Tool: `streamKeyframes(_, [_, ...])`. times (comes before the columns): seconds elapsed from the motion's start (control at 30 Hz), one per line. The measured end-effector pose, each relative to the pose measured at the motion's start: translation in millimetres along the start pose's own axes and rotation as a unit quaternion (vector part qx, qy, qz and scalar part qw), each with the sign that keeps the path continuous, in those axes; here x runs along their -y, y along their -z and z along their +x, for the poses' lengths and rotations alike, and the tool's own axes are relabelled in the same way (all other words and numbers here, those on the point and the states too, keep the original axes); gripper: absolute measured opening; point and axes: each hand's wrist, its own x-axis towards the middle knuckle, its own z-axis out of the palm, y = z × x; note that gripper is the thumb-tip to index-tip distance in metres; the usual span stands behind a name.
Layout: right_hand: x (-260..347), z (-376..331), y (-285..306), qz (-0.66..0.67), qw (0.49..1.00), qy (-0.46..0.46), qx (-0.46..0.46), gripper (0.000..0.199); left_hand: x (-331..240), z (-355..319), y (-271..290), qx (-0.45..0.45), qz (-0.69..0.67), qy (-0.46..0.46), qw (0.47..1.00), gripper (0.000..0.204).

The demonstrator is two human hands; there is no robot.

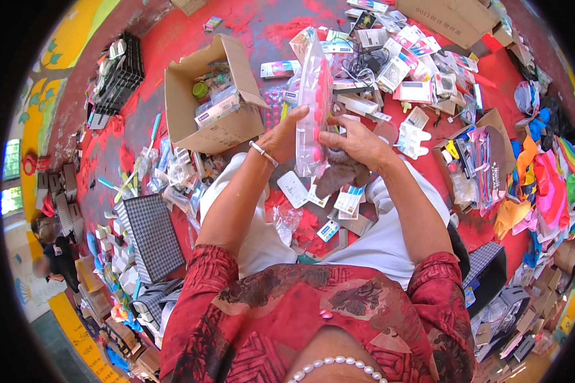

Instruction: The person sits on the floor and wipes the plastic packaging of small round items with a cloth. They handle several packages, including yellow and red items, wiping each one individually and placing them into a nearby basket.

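Upright between my hands is a clear plastic pack with a row of pink-red round pieces inside. My left hand presses along its left side, thumb up, most fingers hidden behind it. On the other side my right hand grips the pack's edge with bent fingers. Below the right hand a grey-brown soft item hangs or lies, partly covered; I cannot tell whether it is held. White cards and a blue-and-white tag lie between my legs. Just left of the pack is a sheet of purple-pink round pieces.
An open cardboard box of packaged goods stands ahead left. Boxed items and cables are heaped ahead right. Another carton sits at right beside colourful cloths. A checked fabric box stands left. A person is far left.
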Motion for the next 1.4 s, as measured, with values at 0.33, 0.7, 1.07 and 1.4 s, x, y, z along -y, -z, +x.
streamKeyframes(0.33, [17.3,18.8,25.5,0.013,0.894,0.304,-0.329,0.022,13.4,14.3,-13.3,-0.023,-0.039,0.073,0.996,0.057])
streamKeyframes(0.7, [4.8,37.5,84.2,-0.063,0.816,0.13,-0.56,0.028,12.7,-10.7,-6.9,0.079,-0.132,0.128,0.98,0.073])
streamKeyframes(1.07, [12.4,26.7,-31.5,-0.204,0.85,0.372,-0.313,0.01,33.5,35.8,6.8,0.176,-0.401,-0.04,0.898,0.059])
streamKeyframes(1.4, [10.2,19.9,-1.7,-0.367,0.792,0.355,-0.334,0.011,30.6,29.3,9.3,0.169,-0.432,0.05,0.884,0.07])
